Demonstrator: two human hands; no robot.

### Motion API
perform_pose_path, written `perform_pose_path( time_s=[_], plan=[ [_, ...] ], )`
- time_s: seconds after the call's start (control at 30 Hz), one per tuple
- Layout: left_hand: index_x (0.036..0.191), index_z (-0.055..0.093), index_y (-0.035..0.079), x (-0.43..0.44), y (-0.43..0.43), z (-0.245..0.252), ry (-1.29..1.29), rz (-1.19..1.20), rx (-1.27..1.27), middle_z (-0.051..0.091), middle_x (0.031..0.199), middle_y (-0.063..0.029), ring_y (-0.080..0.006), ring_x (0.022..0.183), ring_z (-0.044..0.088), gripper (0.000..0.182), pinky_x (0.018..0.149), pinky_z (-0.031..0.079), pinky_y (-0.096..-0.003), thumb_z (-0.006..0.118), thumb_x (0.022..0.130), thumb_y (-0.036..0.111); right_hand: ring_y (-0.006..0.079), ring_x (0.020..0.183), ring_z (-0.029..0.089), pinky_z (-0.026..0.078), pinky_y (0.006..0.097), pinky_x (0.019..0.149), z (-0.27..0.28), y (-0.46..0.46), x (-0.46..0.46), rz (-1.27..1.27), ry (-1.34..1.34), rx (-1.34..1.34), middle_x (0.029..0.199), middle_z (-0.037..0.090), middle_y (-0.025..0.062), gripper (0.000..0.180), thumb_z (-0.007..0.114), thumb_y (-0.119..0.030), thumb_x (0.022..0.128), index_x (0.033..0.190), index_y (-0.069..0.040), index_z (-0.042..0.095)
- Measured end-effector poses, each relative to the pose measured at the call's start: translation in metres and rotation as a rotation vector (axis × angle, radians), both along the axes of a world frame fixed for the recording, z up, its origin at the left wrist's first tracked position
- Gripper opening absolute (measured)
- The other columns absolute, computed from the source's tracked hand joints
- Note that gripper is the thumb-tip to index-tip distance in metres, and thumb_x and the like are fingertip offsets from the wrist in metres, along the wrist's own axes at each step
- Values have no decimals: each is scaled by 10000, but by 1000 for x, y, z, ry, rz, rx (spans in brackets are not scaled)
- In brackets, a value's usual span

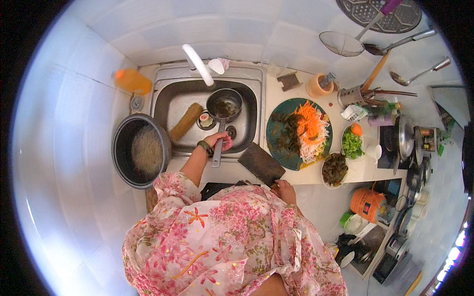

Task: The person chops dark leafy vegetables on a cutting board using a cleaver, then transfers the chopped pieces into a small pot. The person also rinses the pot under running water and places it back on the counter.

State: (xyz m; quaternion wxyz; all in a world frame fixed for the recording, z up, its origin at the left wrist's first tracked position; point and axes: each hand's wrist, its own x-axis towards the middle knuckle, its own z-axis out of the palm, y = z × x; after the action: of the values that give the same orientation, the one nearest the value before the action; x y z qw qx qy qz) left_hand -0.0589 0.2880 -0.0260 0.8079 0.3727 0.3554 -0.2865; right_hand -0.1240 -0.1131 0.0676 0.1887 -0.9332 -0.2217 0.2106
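My left hand (pixel 219 141) grips the grey handle of a small dark saucepan (pixel 224 105), which is in the steel sink (pixel 177 96) below a white faucet (pixel 199 66). My right hand (pixel 284 189) holds a dark cleaver (pixel 261 164) by its handle, the broad blade reaching over the counter by the sink's front right corner. A brown loofah-like roll (pixel 186 121) lies in the sink beside a drain. Right of the sink, a round green board (pixel 277 129) bears shredded carrot (pixel 309 120), pale shreds and dark shredded food.
A black pot (pixel 117 148) of pale noodle-like strands stands left of the sink. At the right are a bowl of dark food (pixel 334 169), a bowl of chopped greens (pixel 352 143), a white cup (pixel 374 152), a mortar (pixel 318 86) and a utensil holder (pixel 350 97).
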Motion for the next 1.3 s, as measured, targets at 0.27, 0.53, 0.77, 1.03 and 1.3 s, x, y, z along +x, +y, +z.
perform_pose_path(
  time_s=[0.27,0.53,0.77,1.03,1.3],
  plan=[
    [1271,448,265,-36,-22,30,-194,312,-526,440,689,37,-45,497,388,336,416,356,-196,562,955,260,345,900,604,483,429,790,22,-17,16,-62,-192,164,978,618,173,281,655,-166,824,1056,-28,577],
    [1296,404,241,-99,-29,118,-333,133,-216,459,673,15,-56,450,368,357,373,328,-216,522,965,178,320,904,610,489,382,789,105,65,86,-51,-266,519,961,614,165,208,603,-71,852,1052,-13,595],
    [1397,337,205,-151,-57,175,-299,118,-107,451,686,3,-65,430,372,458,357,335,-214,490,970,143,363,986,568,465,417,852,125,180,139,339,-100,529,1040,594,171,257,557,-94,870,1121,-40,574],
    [1434,302,216,-191,-83,227,-355,74,-171,437,662,3,-68,409,382,512,354,348,-216,495,967,134,378,1105,514,422,461,953,95,255,143,467,-240,107,1167,565,151,365,609,-301,850,1165,-118,600],
    [1309,362,201,-198,-88,222,-349,106,-136,441,693,1,-56,442,406,408,357,355,-215,522,945,110,342,1125,517,453,536,866,95,243,134,1015,-144,-114,1027,631,123,203,643,-324,763,906,-200,717]
  ],
)
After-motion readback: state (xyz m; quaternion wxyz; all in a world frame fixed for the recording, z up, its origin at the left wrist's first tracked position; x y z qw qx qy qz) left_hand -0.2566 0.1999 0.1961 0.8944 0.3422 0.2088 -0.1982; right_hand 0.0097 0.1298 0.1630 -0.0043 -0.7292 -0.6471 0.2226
